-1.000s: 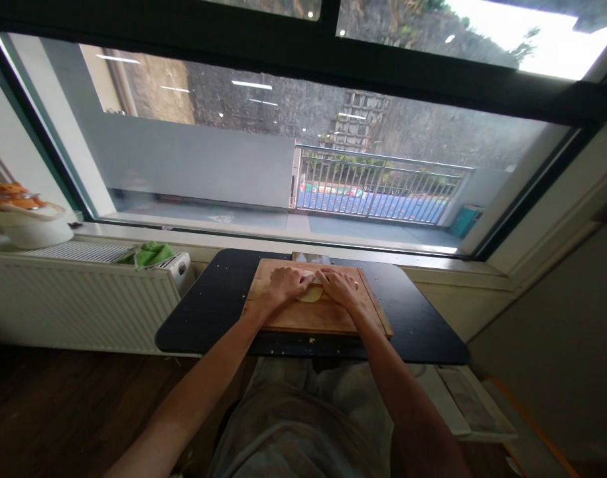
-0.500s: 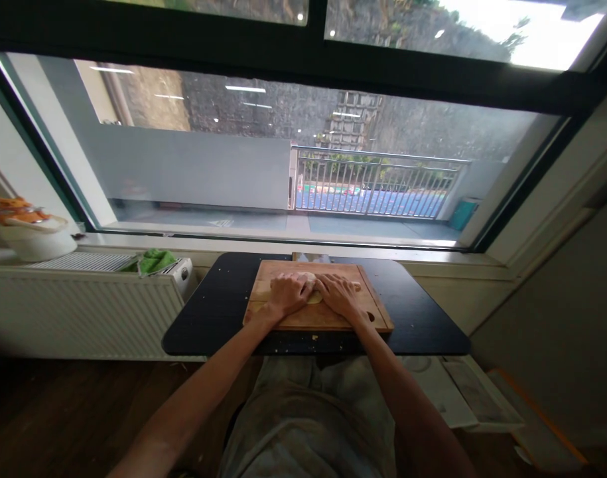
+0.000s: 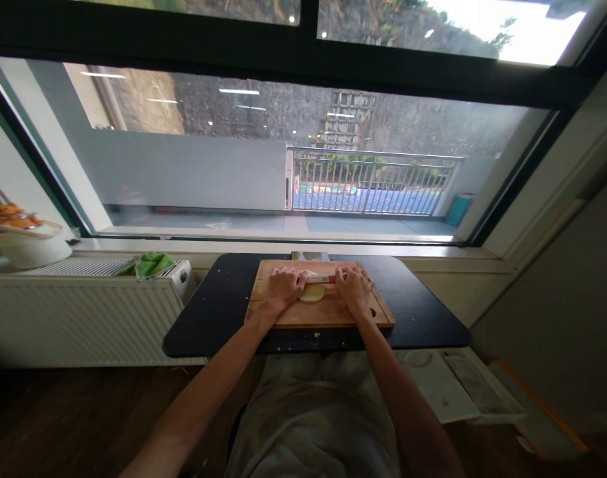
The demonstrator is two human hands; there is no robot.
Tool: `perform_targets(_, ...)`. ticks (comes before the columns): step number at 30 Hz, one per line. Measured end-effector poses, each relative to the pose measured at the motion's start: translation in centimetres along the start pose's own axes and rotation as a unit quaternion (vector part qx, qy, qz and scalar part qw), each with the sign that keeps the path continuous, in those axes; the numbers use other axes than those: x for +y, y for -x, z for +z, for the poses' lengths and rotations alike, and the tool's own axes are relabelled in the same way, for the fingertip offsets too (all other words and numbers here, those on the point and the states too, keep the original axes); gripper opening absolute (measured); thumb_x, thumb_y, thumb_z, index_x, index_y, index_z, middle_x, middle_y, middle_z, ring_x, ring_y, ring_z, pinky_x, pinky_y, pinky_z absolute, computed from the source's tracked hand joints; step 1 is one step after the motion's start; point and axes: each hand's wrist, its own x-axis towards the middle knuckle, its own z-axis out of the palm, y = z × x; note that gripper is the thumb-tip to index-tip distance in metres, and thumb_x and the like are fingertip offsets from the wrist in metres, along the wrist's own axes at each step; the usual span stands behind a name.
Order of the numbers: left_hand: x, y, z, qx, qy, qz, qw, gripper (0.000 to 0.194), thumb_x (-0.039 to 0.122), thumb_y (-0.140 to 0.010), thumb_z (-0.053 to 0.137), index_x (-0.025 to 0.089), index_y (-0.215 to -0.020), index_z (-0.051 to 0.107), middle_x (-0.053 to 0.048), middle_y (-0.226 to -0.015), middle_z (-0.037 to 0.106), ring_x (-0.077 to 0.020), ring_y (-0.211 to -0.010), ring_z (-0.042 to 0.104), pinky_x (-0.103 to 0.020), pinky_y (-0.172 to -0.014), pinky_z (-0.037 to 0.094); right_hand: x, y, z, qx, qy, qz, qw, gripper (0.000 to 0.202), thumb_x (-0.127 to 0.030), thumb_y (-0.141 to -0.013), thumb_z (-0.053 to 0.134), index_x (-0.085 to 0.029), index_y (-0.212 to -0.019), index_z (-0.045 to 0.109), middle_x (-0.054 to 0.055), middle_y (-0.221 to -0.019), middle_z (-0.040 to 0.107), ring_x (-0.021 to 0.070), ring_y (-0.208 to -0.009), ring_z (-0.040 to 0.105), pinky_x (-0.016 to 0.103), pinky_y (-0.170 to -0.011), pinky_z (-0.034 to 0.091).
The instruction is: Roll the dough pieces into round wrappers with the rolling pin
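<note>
A rolling pin [image 3: 321,279], pale with a reddish part in its middle, lies crosswise over the wooden cutting board [image 3: 288,320]. Its left end is under my left hand [image 3: 284,287], whose fingers curl over it. My right hand [image 3: 353,287] is closed round the other end. Between the hands, just on my side of the pin, a flat oval of pale dough [image 3: 312,293] rests on the board. My palms and fingers hide both ends of the pin.
The board stands on a black table [image 3: 208,318] with crumbs near its front edge. To the left is a white radiator [image 3: 99,325] bearing a green cloth [image 3: 154,264] and a white container [image 3: 32,245]. A window sill [image 3: 383,249] runs behind the table.
My hands have moved apart, the left slightly left and the right to the right. The middle of the rolling pin and more of the dough are now uncovered. The view has shifted slightly.
</note>
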Motion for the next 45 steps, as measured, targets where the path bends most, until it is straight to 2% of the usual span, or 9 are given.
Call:
perform_targets(3, -0.3, -0.1, -0.1, 0.022, -0.001, -0.049, 0.999, 0.056, 0.052, -0.112, 0.039, 0.020, -0.107, 0.085, -0.016, -0.119, 0.082, -0.0324, -0.118, 0.069, -0.051, -0.114, 0.043, 0.5, -0.3, 0.0, -0.018, -0.023, 0.048, 0.998, 0.045, -0.041, -0.111, 0.045, -0.019, -0.113, 0.085, 0.018, -0.137, 0.075, 0.0340, -0.135, 0.062, 0.054, -0.120, 0.040)
perform_targets(6, -1.2, 0.0, -0.2, 0.055, 0.004, -0.123, 0.991, 0.059, 0.061, -0.108, 0.043, 0.020, -0.110, 0.086, -0.019, -0.132, 0.077, -0.0381, -0.132, 0.061, -0.057, -0.117, 0.042, 0.4, -0.4, 0.2, -0.014, -0.020, 0.062, 0.998, 0.045, -0.044, -0.109, 0.046, -0.021, -0.115, 0.085, 0.017, -0.147, 0.070, 0.0371, -0.147, 0.053, 0.069, -0.127, 0.030)
perform_targets(10, -2.4, 0.1, -0.5, 0.023, 0.041, -0.176, 0.983, 0.066, 0.067, -0.106, 0.040, 0.022, -0.124, 0.084, -0.019, -0.143, 0.071, -0.0428, -0.137, 0.057, -0.060, -0.111, 0.051, 0.3, -0.9, 0.1, -0.048, 0.015, 0.061, 0.997, 0.051, -0.054, -0.108, 0.047, -0.023, -0.123, 0.085, 0.019, -0.153, 0.066, 0.0412, -0.146, 0.053, 0.077, -0.122, 0.030)
perform_targets(18, -2.9, 0.1, -0.9, -0.017, 0.063, -0.161, 0.985, 0.071, 0.073, -0.105, 0.035, 0.028, -0.126, 0.086, -0.015, -0.140, 0.076, -0.0478, -0.139, 0.058, -0.064, -0.110, 0.051, 1.0, -1.5, -0.9, -0.085, 0.044, 0.061, 0.994, 0.056, -0.064, -0.107, 0.048, -0.028, -0.128, 0.085, 0.017, -0.148, 0.070, 0.0433, -0.142, 0.057, 0.071, -0.115, 0.043)
perform_targets(27, -2.5, 1.9, -2.0, -0.051, 0.032, -0.149, 0.987, 0.071, 0.069, -0.107, 0.032, 0.029, -0.125, 0.087, -0.017, -0.130, 0.080, -0.0464, -0.134, 0.064, -0.064, -0.112, 0.051, 0.5, 1.5, -1.8, -0.070, 0.056, 0.059, 0.994, 0.059, -0.066, -0.107, 0.046, -0.025, -0.121, 0.087, 0.019, -0.146, 0.071, 0.0437, -0.140, 0.058, 0.073, -0.114, 0.042)
perform_targets(33, -1.9, 3.9, -2.1, -0.024, 0.035, -0.155, 0.987, 0.070, 0.069, -0.108, 0.033, 0.028, -0.125, 0.086, -0.018, -0.139, 0.076, -0.0508, -0.140, 0.057, -0.072, -0.109, 0.050, 0.9, 2.4, -1.8, -0.061, 0.055, 0.040, 0.996, 0.056, -0.063, -0.108, 0.047, -0.026, -0.117, 0.087, 0.018, -0.142, 0.073, 0.0424, -0.138, 0.058, 0.072, -0.115, 0.041)
perform_targets(38, -2.0, 4.1, -1.6, 0.021, 0.053, -0.147, 0.987, 0.060, 0.061, -0.109, 0.039, 0.025, -0.110, 0.087, -0.015, -0.134, 0.077, -0.0388, -0.134, 0.063, -0.059, -0.113, 0.051, 1.1, 2.2, -1.2, -0.052, 0.032, 0.036, 0.997, 0.053, -0.061, -0.110, 0.047, -0.024, -0.115, 0.086, 0.018, -0.143, 0.072, 0.0413, -0.140, 0.057, 0.074, -0.119, 0.036)
perform_targets(42, -2.4, 3.9, -1.3, 0.060, 0.050, -0.109, 0.991, 0.052, 0.053, -0.109, 0.044, 0.022, -0.102, 0.085, -0.016, -0.126, 0.079, -0.0336, -0.128, 0.067, -0.052, -0.116, 0.050, 1.6, 2.2, -1.0, -0.017, -0.014, 0.003, 1.000, 0.049, -0.054, -0.114, 0.043, -0.026, -0.134, 0.078, 0.014, -0.156, 0.066, 0.0372, -0.151, 0.049, 0.075, -0.126, 0.027)
perform_targets(45, -2.3, 3.7, -1.2, 0.093, 0.044, -0.038, 0.994, 0.044, 0.043, -0.109, 0.046, 0.019, -0.118, 0.082, -0.015, -0.140, 0.075, -0.0328, -0.143, 0.060, -0.050, -0.125, 0.043, 1.9, 2.4, -1.4, 0.021, -0.023, -0.099, 0.995, 0.050, -0.048, -0.115, 0.043, -0.021, -0.150, 0.068, 0.015, -0.163, 0.060, 0.0333, -0.155, 0.045, 0.062, -0.131, 0.029)
